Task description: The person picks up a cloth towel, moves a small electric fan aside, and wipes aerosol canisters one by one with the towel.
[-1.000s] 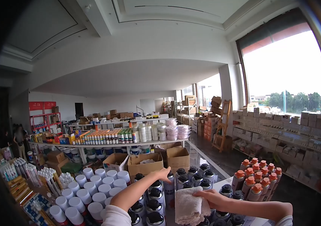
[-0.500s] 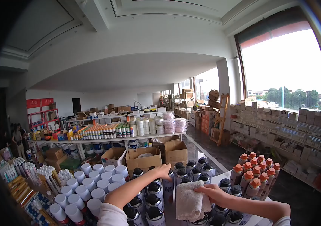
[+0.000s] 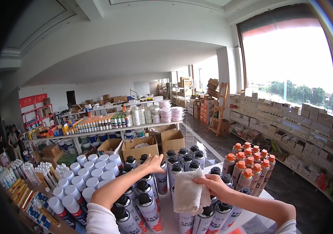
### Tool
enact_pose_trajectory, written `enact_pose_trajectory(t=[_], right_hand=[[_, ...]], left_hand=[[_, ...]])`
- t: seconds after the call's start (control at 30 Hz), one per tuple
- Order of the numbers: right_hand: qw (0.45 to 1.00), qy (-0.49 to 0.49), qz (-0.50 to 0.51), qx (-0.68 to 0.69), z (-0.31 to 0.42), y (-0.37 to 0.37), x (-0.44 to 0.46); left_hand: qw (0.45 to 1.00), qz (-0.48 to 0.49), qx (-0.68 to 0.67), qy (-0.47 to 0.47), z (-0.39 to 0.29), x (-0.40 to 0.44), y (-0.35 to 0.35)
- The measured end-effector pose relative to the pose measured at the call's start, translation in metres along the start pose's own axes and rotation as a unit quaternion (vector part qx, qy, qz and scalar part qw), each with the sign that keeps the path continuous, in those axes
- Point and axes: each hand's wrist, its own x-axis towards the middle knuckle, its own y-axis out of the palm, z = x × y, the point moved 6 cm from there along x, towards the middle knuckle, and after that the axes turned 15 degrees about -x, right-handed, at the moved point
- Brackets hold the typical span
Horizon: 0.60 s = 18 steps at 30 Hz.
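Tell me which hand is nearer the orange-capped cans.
Right: the right hand holds a cloth left of the orange-capped cans; the left hand is farther left.

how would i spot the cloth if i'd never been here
From the big window, look down and left to the black-topped cans. The right hand holds the cloth over them: pale, folded and fuzzy, unlike the hard, printed cans around it.

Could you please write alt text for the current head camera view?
A person's right hand holds a cloth among black-capped cans; the left hand is at the top of one can. White-capped cans stand to the left, orange-capped cans to the right, a large window beyond.
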Motion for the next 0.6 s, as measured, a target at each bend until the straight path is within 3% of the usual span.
enact_pose_trajectory(t=[0.17, 0.27, 0.4, 0.6], right_hand=[[0.998, -0.025, -0.036, 0.041, -0.011, -0.007, -0.005], [0.997, -0.037, -0.048, 0.037, -0.016, -0.017, -0.012], [0.997, -0.027, -0.067, 0.030, -0.027, -0.029, -0.018], [0.993, -0.055, -0.077, 0.073, 0.000, -0.034, -0.048]], left_hand=[[0.998, -0.052, -0.029, 0.008, -0.029, -0.017, -0.045], [0.997, -0.080, 0.013, 0.020, -0.065, -0.038, -0.095], [0.990, -0.131, -0.040, 0.032, -0.109, -0.069, -0.166], [0.958, -0.279, -0.045, 0.051, -0.168, -0.128, -0.255]])
